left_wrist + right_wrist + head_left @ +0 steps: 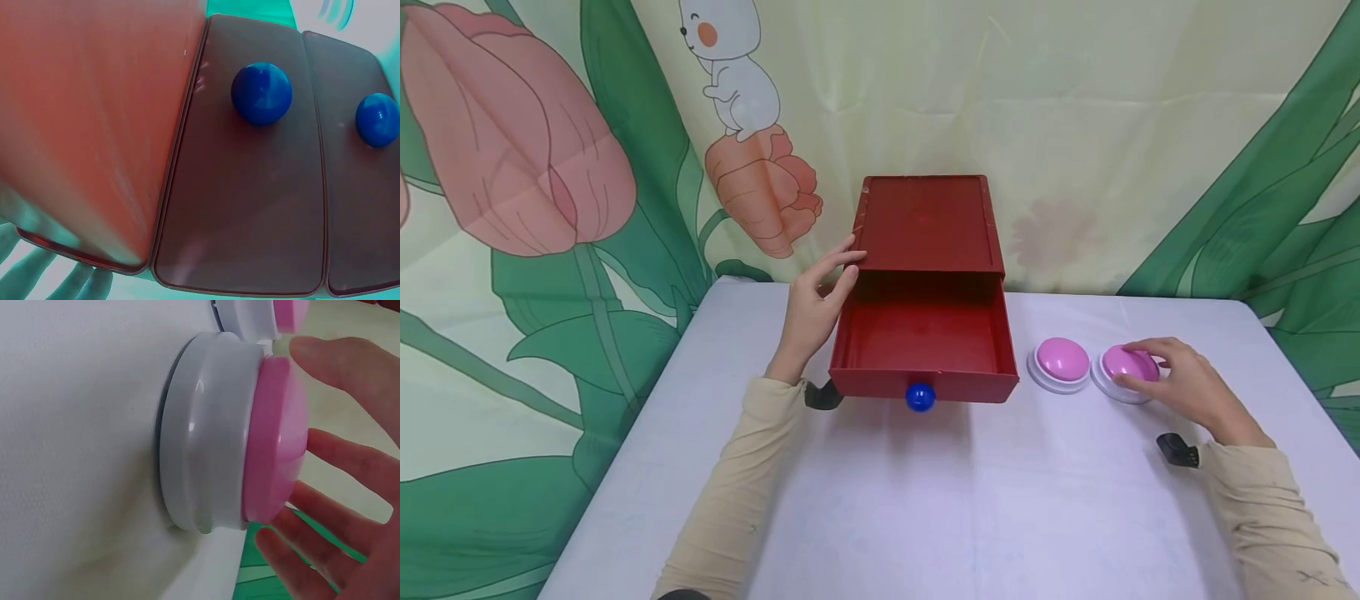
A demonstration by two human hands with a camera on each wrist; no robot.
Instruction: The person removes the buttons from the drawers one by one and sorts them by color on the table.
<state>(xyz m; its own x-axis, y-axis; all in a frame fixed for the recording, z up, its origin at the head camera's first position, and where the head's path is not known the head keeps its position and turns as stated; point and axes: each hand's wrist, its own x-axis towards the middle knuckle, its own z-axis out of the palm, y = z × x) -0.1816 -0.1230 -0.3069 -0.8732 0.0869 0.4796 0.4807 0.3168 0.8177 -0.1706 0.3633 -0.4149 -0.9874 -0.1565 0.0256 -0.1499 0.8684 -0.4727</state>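
Observation:
A red drawer cabinet (928, 221) stands on the table with its top drawer (925, 385) pulled out; nothing shows inside. A blue knob (921, 397) sits on that drawer's front. My left hand (814, 308) rests against the cabinet's upper left side, fingers extended, their tips at the top edge. Below the pulled-out drawer, two drawer fronts (240, 200) are closed, each with a blue knob (261, 94). My right hand (1195, 383) is spread over the right pink button (275, 444), which has a white base. At least one fingertip appears to touch its dome.
Another pink button (1063, 359) on a white base stands between the cabinet and the right-hand button. A white cloth covers the table (1000, 508). Behind it hangs a printed curtain (1075, 125) with flowers and a rabbit.

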